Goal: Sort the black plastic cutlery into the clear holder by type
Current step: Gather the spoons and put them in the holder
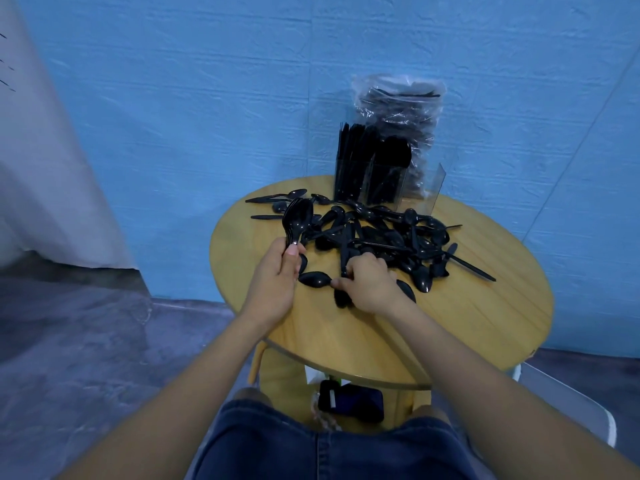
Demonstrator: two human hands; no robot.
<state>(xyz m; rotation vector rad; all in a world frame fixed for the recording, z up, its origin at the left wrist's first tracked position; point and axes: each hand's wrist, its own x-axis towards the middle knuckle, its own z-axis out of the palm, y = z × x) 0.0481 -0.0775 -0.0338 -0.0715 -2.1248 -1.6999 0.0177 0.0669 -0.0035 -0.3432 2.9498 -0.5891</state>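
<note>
A heap of black plastic cutlery (384,237) lies spread over the round wooden table (485,317). My left hand (277,282) grips a bunch of black spoons (297,218) by their handles, bowls pointing up. My right hand (372,284) is down at the near edge of the heap and pinches a black spoon (341,296) lying on the table. Another loose spoon (314,278) rests between my hands. The clear holder (372,171) stands at the table's far edge, with black cutlery upright in its compartments.
Behind the holder leans a clear plastic bag (398,109) full of black cutlery. A blue wall backs the table. A dark phone (351,400) lies on the shelf under the tabletop. My knees in jeans sit at the table's near edge.
</note>
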